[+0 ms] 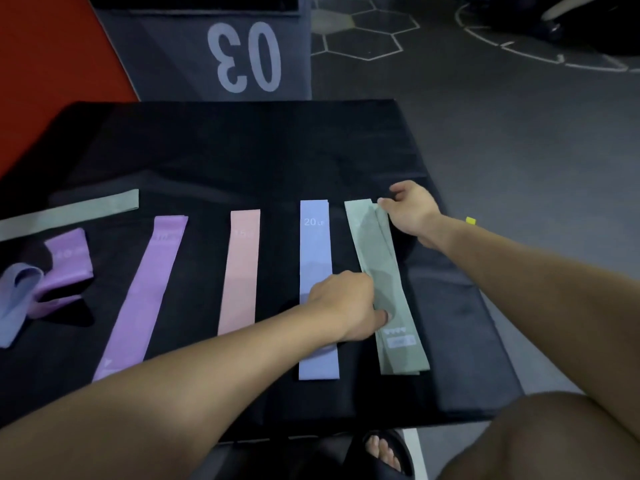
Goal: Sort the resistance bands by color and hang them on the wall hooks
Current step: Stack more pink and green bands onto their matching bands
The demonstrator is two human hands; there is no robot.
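Black slide sandal [384,452] with bare toes shows at the bottom edge, just below the near rim of the black mat [242,150] that carries the bands. On that mat four resistance bands lie flat side by side, running away from the viewer: a purple band [142,296], a pink band [240,271], a blue band [317,258] printed "20", and at the right a green band [384,282], which looks like two green strips stacked slightly askew. The left hand [346,306] reaches across the blue band, its curled fingers gripping the near-left edge of the green band, thumb pressed on the fabric. Farther off, the right hand [412,209] pinches the far end of the same green band between thumb and fingers. At the left side of the mat a loose heap holds a second blue band [17,296] and a second purple band [69,258], crumpled and touching each other. Beyond them another green band [72,213] lies flat and slanted, apart from the row. Past the mat the grey floor [519,133] shows a large white "03" [244,57], red flooring to the left and white hexagon lines to the right.
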